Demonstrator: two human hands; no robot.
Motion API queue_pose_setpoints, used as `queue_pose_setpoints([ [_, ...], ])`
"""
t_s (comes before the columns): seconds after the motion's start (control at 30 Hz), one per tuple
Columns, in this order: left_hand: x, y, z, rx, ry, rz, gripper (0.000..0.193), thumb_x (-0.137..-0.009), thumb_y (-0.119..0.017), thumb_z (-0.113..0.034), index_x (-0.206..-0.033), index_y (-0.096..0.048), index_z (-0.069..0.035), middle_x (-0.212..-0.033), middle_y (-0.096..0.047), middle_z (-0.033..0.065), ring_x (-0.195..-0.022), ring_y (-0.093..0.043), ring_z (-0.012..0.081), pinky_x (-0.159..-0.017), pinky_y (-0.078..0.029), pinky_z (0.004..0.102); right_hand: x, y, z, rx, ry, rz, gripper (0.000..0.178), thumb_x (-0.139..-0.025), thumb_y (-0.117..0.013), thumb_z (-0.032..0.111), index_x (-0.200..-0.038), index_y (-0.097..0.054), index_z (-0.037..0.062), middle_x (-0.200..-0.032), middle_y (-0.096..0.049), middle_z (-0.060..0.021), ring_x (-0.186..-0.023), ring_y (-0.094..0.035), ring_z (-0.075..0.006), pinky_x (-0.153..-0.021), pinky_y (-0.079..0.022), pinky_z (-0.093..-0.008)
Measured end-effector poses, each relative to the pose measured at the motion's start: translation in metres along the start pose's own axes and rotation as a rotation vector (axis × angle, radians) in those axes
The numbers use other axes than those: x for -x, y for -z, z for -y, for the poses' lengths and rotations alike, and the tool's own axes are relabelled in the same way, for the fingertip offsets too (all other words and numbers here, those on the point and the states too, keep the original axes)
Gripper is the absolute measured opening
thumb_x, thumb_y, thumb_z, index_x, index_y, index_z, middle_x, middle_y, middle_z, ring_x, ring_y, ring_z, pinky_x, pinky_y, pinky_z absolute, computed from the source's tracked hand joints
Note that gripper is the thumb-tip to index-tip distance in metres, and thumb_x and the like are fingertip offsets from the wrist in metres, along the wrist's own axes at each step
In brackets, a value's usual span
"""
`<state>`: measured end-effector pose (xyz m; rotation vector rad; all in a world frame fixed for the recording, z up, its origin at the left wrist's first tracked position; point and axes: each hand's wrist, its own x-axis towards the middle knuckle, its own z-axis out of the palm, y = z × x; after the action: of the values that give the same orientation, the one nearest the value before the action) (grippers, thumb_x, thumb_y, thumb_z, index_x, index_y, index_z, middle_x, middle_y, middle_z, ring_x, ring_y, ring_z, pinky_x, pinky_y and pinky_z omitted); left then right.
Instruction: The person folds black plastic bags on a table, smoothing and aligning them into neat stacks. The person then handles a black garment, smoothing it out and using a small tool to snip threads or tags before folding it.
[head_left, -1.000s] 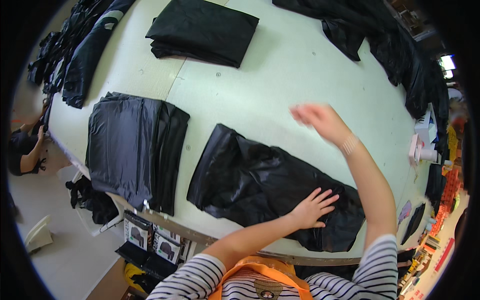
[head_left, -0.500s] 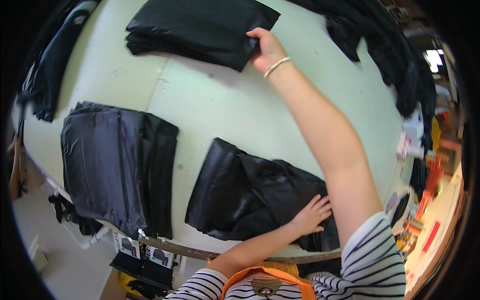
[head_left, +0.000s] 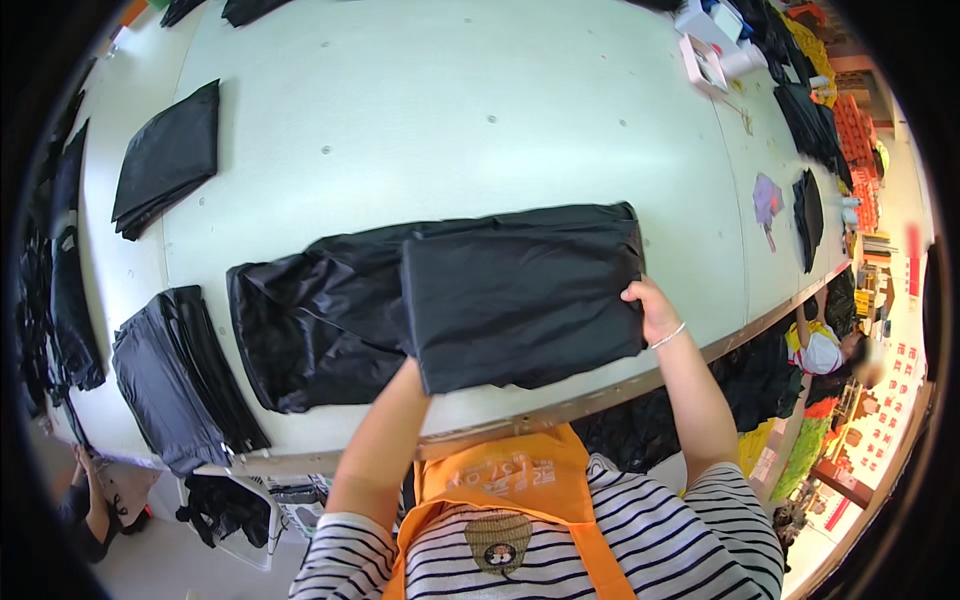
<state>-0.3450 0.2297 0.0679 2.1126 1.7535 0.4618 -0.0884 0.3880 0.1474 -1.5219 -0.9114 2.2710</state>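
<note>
A thick folded piece of shiny black fabric (head_left: 520, 315), perhaps a garment, is in front of me. It overlaps a longer, wrinkled black fabric piece (head_left: 320, 310) spread on the pale table (head_left: 420, 120). My right hand (head_left: 655, 312) is closed on the folded piece's right edge, thumb on top and the other fingers underneath. At its near left corner my left forearm (head_left: 375, 450) goes in under the folded fabric, which hides my left hand and its fingers.
A neat pile of folded black fabric (head_left: 180, 375) lies at the table's near left, with another folded piece (head_left: 170, 160) beyond it. More black fabric (head_left: 72, 310) hangs along the far left. At right are a pink tray (head_left: 703, 65), a purple item (head_left: 768, 198) and another person (head_left: 822, 348).
My right hand has brought the folded black fabric from the far side onto the wrinkled piece. My left hand, earlier flat on the wrinkled piece, is now under the folded fabric. The view has shifted.
</note>
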Motion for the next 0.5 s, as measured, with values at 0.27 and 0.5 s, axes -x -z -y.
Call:
queue_pose_setpoints([
  [0.27, 0.039, 0.026, -0.005, -0.192, 0.334, -0.173, 0.05, -0.08, -0.063, -0.026, -0.127, -0.055, -0.012, -0.144, -0.04, 0.0099, -0.135, -0.031, 0.0301, -0.111, -0.018, 0.0517, -0.01, 0.07, -0.001, 0.286, 0.361, -0.194, 0.041, -0.075, -0.055, 0.0, -0.115, -0.047, -0.0029, -0.098, -0.06, -0.0103, -0.083, -0.059, -0.0155, -0.074, -0.05, -0.0294],
  [0.5, 0.12, 0.029, 0.075, -0.375, 0.898, -0.421, 0.068, -0.082, -0.061, -0.052, -0.136, -0.046, -0.013, -0.145, -0.037, 0.0151, -0.135, -0.031, 0.0337, -0.109, -0.023, 0.0491, 0.025, 0.011, -0.003, 1.57, 1.146, 0.024, 0.069, -0.079, -0.07, 0.037, -0.139, -0.042, 0.0196, -0.151, -0.026, -0.0119, -0.138, -0.021, -0.0405, -0.11, -0.018, -0.0548],
])
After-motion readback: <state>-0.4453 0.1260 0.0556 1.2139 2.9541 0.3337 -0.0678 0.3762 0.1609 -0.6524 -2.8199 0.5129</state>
